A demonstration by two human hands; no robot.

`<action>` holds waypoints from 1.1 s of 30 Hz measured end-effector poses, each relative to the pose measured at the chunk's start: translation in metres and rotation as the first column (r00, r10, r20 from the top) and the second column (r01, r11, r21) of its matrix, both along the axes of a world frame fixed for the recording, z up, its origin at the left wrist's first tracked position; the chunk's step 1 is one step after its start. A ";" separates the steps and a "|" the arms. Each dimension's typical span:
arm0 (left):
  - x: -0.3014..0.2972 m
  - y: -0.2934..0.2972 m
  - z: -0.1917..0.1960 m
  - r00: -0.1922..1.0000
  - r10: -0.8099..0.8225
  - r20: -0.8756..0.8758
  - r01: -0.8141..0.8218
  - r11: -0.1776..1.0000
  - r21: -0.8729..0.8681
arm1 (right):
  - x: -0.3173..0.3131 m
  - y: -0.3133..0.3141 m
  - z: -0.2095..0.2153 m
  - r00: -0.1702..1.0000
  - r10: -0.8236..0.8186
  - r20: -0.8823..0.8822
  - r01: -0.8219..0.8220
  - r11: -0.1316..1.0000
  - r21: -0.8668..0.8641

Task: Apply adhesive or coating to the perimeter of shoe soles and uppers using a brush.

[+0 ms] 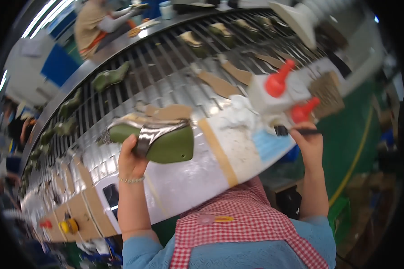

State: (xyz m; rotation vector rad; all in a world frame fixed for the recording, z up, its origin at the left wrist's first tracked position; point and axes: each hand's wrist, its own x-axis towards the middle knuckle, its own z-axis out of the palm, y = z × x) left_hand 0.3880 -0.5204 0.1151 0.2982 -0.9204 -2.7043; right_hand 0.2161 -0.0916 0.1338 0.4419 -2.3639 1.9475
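A green shoe last [170, 145] with a shiny metallic strap across it is gripped in my left hand [132, 159], sole side tilted upward, over the pale covered worktop [184, 188]. On the right, my right hand [310, 142] pinches a small black-handled brush [307, 131], its dark head pointing left. That brush is close to a bottle with a red spout [304, 110]. Another red spout [277, 80] tops a white container [258, 92] just behind. Beyond the held last lies a tan insole [168, 112].
Behind the worktop runs a slatted metal roller conveyor [152, 67] carrying green lasts [111, 77] and more tan insoles [217, 83]. A white crumpled cloth [238, 115] and a blue sheet [270, 144] lie near the bottles. A person [94, 27] sits across the conveyor.
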 end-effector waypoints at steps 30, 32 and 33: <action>0.029 0.129 -0.044 0.976 0.214 -0.052 -0.094 0.192 -0.977 | -0.043 0.008 -0.028 0.994 0.097 -0.059 -0.058 0.879 0.473; 0.032 0.128 -0.045 0.983 0.182 0.034 -0.003 0.195 -0.981 | -0.043 0.009 -0.018 0.995 0.082 -0.059 -0.045 0.886 0.461; 0.031 0.128 -0.044 0.982 0.190 0.012 -0.008 0.102 -0.995 | -0.042 0.010 -0.014 0.996 0.063 -0.063 -0.028 0.895 0.446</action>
